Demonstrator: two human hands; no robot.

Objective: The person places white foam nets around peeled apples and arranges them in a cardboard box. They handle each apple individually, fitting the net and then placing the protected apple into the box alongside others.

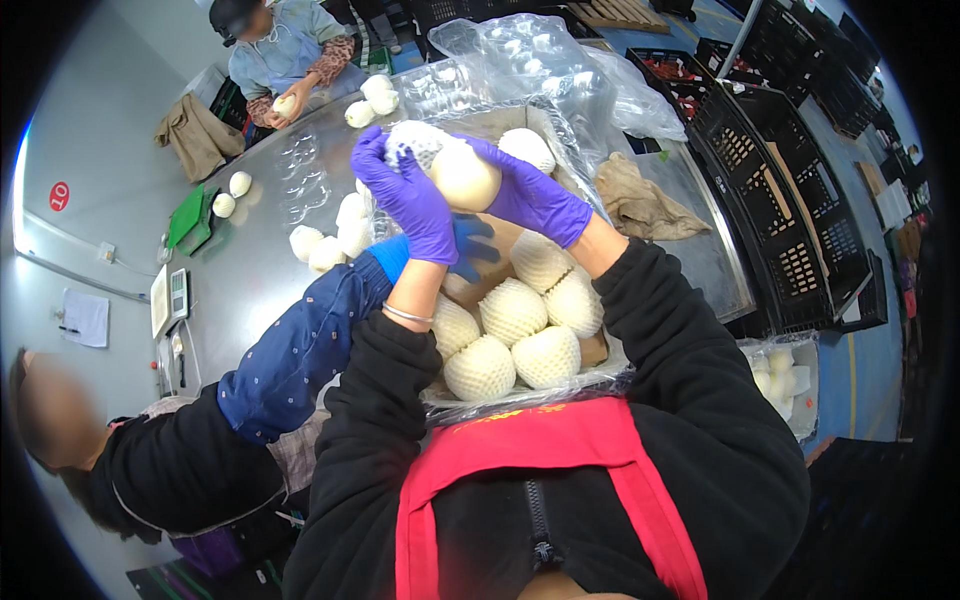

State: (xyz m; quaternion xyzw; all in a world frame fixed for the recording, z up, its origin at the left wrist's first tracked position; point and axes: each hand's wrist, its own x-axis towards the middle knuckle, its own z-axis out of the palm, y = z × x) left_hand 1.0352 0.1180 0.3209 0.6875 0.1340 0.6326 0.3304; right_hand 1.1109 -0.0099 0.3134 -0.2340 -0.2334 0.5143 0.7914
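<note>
Both my hands wear purple gloves above a plastic-lined crate [619, 360]. My right hand [536, 191] holds a pale yellow round fruit [466, 178], its smooth skin bare on the side towards me. My left hand [409, 199] grips a white foam net [415, 142] at the fruit's left side; whether the net still covers part of the fruit is hidden. Below, several fruits in foam nets [513, 311] lie in the crate beside brown cardboard [499, 232]. A co-worker's blue-gloved hand [472, 247] reaches into the crate under my hands.
Left of the crate, more netted fruits [328, 253] and clear plastic trays [304, 176] lie on the metal table [247, 262]. A scale [178, 294] stands at its left edge. A brown cloth [641, 202] lies to the right, near black crates [780, 225]. Another co-worker [289, 56] stands across the table.
</note>
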